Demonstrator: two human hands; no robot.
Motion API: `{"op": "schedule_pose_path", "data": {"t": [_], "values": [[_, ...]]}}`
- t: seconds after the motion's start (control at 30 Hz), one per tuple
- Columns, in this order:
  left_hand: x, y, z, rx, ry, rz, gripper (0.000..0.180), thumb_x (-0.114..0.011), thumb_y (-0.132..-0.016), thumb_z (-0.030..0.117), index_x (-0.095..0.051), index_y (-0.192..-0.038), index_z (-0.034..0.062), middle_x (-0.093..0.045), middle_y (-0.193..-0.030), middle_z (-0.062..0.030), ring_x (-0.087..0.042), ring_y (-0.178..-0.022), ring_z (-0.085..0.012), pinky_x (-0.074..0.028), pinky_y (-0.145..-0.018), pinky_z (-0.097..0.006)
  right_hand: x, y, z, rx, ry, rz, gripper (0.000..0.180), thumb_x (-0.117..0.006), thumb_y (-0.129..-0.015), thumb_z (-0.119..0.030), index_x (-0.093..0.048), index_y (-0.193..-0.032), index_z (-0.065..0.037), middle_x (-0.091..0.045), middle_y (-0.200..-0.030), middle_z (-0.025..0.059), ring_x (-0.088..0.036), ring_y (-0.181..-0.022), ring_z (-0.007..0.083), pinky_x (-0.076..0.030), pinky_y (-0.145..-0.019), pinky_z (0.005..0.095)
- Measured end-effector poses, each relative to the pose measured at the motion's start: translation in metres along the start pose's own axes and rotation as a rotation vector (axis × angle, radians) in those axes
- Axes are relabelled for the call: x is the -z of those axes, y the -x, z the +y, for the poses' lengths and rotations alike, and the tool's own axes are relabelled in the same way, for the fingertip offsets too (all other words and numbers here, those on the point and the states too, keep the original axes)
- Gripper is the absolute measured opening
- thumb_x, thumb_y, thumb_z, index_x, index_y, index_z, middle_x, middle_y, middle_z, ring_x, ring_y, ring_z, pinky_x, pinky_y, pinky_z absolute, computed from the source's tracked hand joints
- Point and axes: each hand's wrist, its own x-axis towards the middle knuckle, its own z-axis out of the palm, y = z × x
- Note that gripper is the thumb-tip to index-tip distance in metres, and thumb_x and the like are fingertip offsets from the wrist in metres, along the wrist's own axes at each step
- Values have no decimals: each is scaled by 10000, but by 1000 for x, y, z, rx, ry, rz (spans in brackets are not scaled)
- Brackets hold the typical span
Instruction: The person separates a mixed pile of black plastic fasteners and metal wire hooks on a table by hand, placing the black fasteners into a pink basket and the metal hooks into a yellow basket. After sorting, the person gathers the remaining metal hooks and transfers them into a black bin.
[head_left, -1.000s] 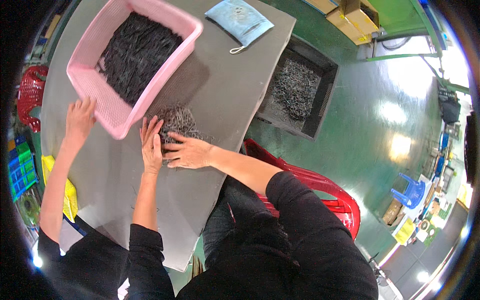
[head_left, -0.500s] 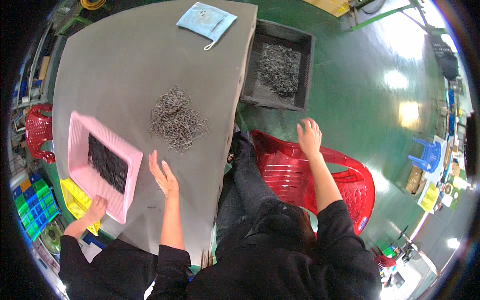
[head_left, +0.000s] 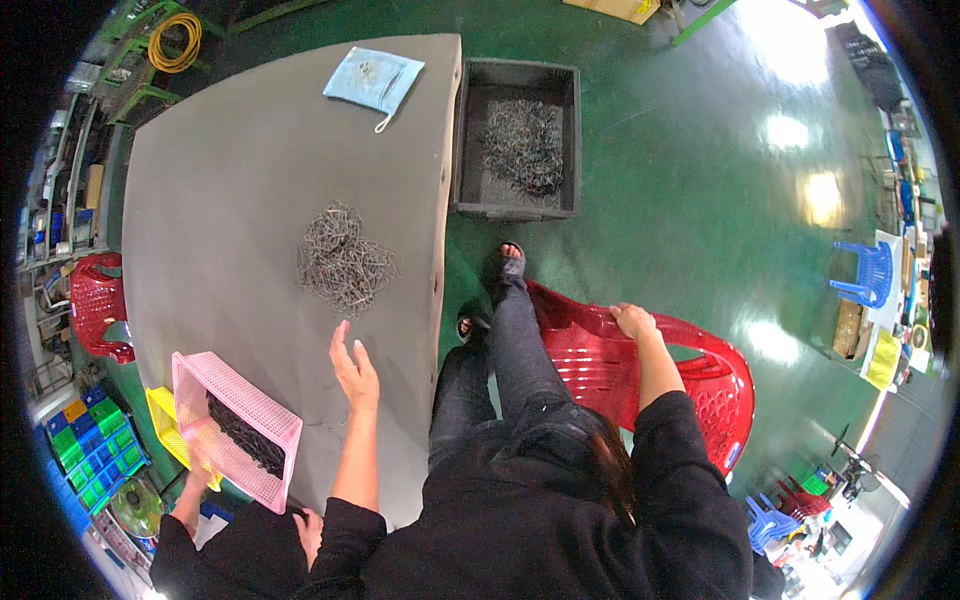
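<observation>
My left hand (head_left: 355,370) is held over the grey table with its fingers stretched out and nothing in it. Just beyond its fingertips lies a loose pile of thin metal pins or hooks (head_left: 345,262); their exact kind is too small to tell. On the right, my right hand (head_left: 635,322) rests on the rim of a red plastic chair (head_left: 590,365), fingers curled over its edge. A co-worker's hand (head_left: 205,450) at the left is blurred beside a tilted pink basket (head_left: 285,415) holding dark slender pieces. The co-worker's other hand (head_left: 310,532) is near my left sleeve.
A black crate (head_left: 518,205) with more small metal pieces stands on the floor past the table's (head_left: 220,200) right edge. A blue face mask (head_left: 373,80) lies at the table's far end. A yellow basket (head_left: 168,425) sits behind the pink one; another red chair (head_left: 98,305) is at left.
My right hand has come down from the air onto the red chair's rim. The pink basket has tipped more steeply toward the co-worker. My view has shifted, and my left hand stays open.
</observation>
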Motion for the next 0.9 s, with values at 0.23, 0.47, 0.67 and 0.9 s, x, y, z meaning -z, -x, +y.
{"op": "schedule_pose_path", "data": {"t": [0.23,0.47,0.67,0.9], "values": [[-46,-58,72,-241,-105,-135,410,-443,-842,78,-406,-1243,0,-431,-1256,-177,-351,-1211,-329,-270,-1012,-414,33,-76,-9,89,-201,28,596,-478,-820,-495,-474,-1219,-52,-524,-1173,205,-477,-1117,348,-373,-951,384],[-145,-131,122,81,-555,-384,713,-543,-758,130,-175,-1327,-91,-145,-1384,-297,-94,-1310,-423,-130,-1074,-438,142,-180,-151,274,-1042,104,931,-700,-695,-460,-261,-1313,80,-510,-1187,181,-486,-1097,219,-365,-939,310],[-146,-141,139,249,-611,-559,835,-592,-673,82,-111,-1323,-127,-19,-1380,-345,-40,-1306,-452,-145,-1082,-416,162,-203,-190,127,-677,-9,854,-655,-683,-367,-250,-1321,30,-350,-1286,253,-348,-1211,327,-304,-1002,348],[-154,-149,154,387,-571,-564,780,-555,-684,42,-144,-1332,-99,-19,-1402,-299,-58,-1320,-409,-299,-1028,-392,230,-183,-177,-140,-1313,-315,770,-590,-627,59,-258,-1319,-5,-581,-993,205,-590,-883,317,-471,-750,522]]}}
